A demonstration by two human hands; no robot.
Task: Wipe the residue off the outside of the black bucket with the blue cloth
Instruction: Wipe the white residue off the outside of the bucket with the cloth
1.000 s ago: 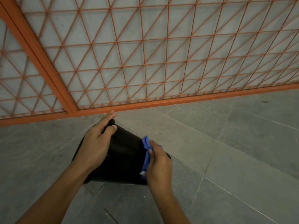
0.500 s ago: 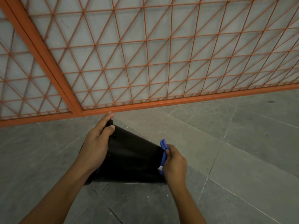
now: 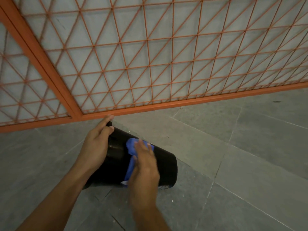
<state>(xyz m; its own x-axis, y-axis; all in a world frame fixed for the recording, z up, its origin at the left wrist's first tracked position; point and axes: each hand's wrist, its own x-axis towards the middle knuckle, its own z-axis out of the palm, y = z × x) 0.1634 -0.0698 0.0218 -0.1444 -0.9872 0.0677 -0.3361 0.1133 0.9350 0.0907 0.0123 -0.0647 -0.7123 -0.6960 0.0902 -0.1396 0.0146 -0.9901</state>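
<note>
Your black bucket (image 3: 166,165) lies on its side on the grey tiled floor (image 3: 250,164), just in front of the orange mesh fence (image 3: 150,64), with its long axis running from upper left, where the rim end sits under your left hand (image 3: 95,145), down to lower right, where the flat base faces away from you. That axis is what your next stroke turns on: the curved wall stretches away from your right fingertips toward both ends, so I judge you get the longest clean pass by sliding along it rather than across the curve. Your right hand (image 3: 145,165) is the nearer one to the work, lying flat with fingers nearly straight and spread, pressing the blue cloth (image 3: 131,147) against the top of the wall about midway along; the cloth bunches out on the left of your palm. Your left hand curls over the rim end, thumb on the near side and fingers reaching over the far edge, bracing the bucket so it cannot roll. The wall looks like smooth, slightly glossy plastic; the cloth is soft and crumpled. Pale residue shows near the base edge at lower right, which probably still needs a pass.
</note>
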